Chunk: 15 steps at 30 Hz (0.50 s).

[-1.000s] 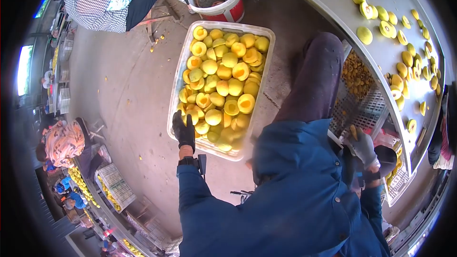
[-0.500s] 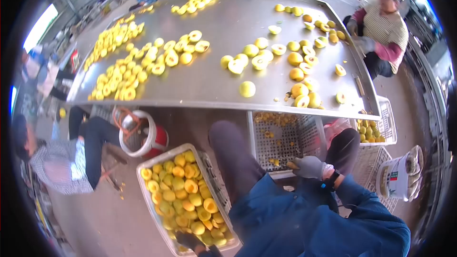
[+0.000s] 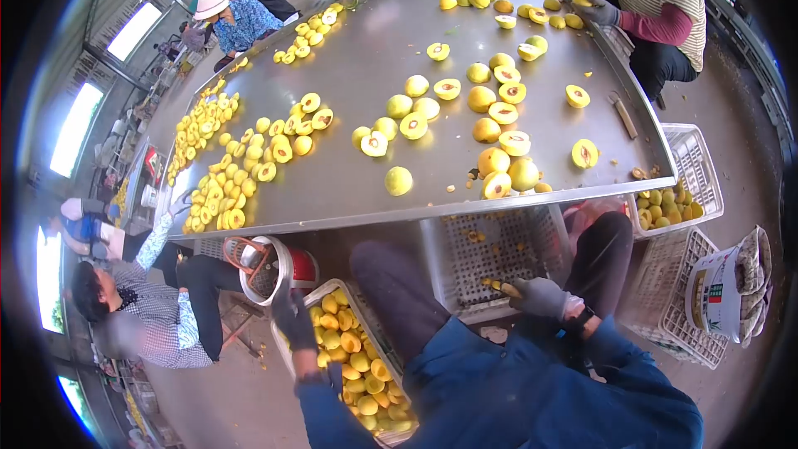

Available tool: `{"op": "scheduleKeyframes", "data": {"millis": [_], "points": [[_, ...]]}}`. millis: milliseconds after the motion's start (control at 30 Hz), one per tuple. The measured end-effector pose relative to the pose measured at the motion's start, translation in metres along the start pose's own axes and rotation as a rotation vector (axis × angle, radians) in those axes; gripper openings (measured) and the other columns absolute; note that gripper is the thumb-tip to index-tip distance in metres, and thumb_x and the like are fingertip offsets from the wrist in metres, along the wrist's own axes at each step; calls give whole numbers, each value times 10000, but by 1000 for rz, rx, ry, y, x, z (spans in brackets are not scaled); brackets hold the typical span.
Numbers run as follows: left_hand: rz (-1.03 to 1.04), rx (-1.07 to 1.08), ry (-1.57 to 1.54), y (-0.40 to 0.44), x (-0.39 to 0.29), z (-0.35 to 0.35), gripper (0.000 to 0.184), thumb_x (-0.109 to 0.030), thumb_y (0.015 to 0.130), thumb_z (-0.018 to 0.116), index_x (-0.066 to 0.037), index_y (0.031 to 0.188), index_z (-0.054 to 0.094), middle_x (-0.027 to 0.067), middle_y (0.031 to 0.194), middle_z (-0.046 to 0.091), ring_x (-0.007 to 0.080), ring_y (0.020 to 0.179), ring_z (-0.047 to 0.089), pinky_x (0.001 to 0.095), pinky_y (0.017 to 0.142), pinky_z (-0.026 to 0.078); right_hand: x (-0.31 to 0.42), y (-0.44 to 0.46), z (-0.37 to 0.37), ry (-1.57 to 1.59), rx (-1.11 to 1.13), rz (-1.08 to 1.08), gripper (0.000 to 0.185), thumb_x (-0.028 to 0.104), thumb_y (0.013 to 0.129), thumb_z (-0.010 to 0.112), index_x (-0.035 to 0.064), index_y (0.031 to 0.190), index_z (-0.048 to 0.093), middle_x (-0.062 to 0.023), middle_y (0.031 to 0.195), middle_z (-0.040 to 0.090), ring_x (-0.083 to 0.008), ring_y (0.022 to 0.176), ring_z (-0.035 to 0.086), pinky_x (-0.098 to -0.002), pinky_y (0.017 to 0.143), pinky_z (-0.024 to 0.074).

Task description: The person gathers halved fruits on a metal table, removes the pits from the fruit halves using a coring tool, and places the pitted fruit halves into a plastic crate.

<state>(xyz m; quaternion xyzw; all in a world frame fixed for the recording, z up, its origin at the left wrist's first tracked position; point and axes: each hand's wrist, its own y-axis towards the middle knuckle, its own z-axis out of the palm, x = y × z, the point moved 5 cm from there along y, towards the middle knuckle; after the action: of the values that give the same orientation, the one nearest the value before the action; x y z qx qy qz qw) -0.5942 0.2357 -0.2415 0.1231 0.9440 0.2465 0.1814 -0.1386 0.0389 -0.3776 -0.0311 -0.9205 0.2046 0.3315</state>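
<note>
My left hand (image 3: 293,318), in a dark glove, is raised over the upper left rim of a crate (image 3: 283,347) filled with yellow peach halves (image 3: 356,359). Blur hides whether its fingers hold anything. Near my right knee, my right hand (image 3: 539,296) wears a grey glove and is closed around a small tool with a wooden handle (image 3: 509,289). Below that hand sits a perforated crate (image 3: 465,259) with a few scraps and pits inside. On the metal table (image 3: 332,187) lie cut peaches (image 3: 413,125), some with pits showing, and several whole-looking ones.
A white and red bucket (image 3: 301,268) stands left of my knee. Stacked crates (image 3: 665,303) and a white bucket with cloths (image 3: 715,295) are at my right. Co-workers sit left (image 3: 158,328), far side (image 3: 245,25) and right (image 3: 657,21). A wooden-handled tool (image 3: 625,118) lies near the table's right edge.
My left hand has risen from the near end of the peach crate to its far left rim. My right hand stays by my knee with the tool. The view has shifted.
</note>
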Motion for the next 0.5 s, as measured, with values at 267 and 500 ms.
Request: {"op": "scheduleKeyframes", "data": {"millis": [267, 500], "points": [[386, 458, 97, 137, -186, 227, 537, -394, 874, 638, -78, 1301, 561, 192, 1257, 599, 359, 1198, 543, 452, 1027, 429, 9, -21, -28, 125, -235, 58, 375, 355, 843, 668, 73, 1057, 545, -231, 724, 642, -422, 704, 647, -518, 636, 504], [-290, 718, -1279, 113, -205, 195, 480, -393, 1036, 402, -14, 1284, 560, 121, 1162, 631, 217, 931, 654, 335, 869, 527, 31, -19, -67, 347, -486, -86, 310, 282, 858, 675, 94, 1070, 551, -217, 718, 629, -425, 694, 631, -517, 608, 485]]}}
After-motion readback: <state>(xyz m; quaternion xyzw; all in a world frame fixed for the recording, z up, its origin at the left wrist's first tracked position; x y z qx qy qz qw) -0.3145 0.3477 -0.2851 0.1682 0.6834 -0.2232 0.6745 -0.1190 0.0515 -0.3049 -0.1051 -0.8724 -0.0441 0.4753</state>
